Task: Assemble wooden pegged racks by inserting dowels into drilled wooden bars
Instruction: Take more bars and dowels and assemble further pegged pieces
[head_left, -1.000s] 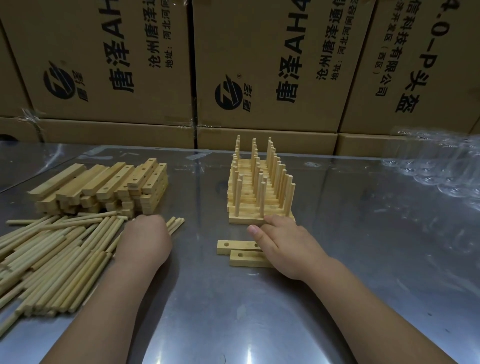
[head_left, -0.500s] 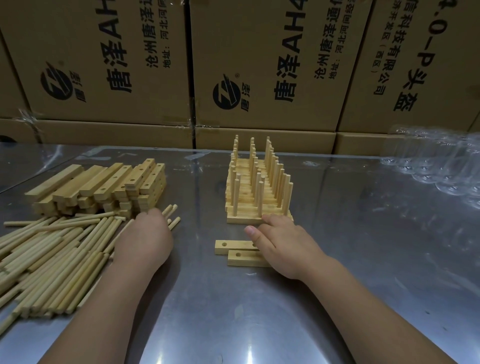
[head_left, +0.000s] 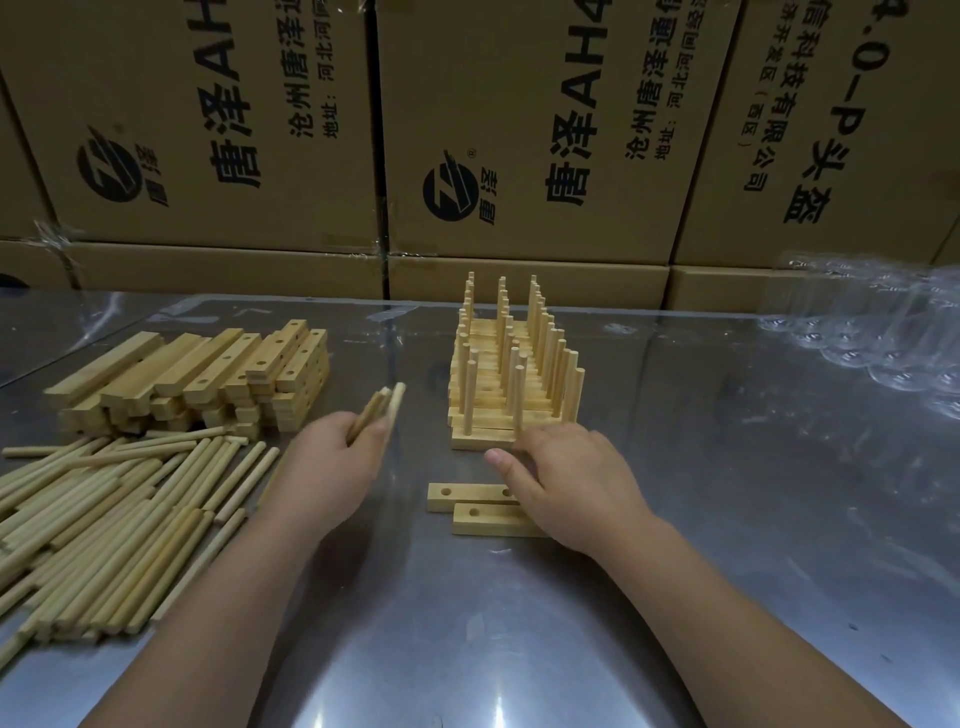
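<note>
**A stack of racks done, plenty of parts left**

Cardboard boxes wall the far side of the steel counter. At near left lies a broad heap of loose dowels, and beyond it a pile of drilled bars, so much work remains. In the middle stand the finished racks, stacked with pegs upright. Just near them two bare bars lie side by side, holes empty. The right hand rests on their right ends, fingers relaxed. The left hand grasps a few picked dowels, raised between heap and bars, likely for insertion.
</note>
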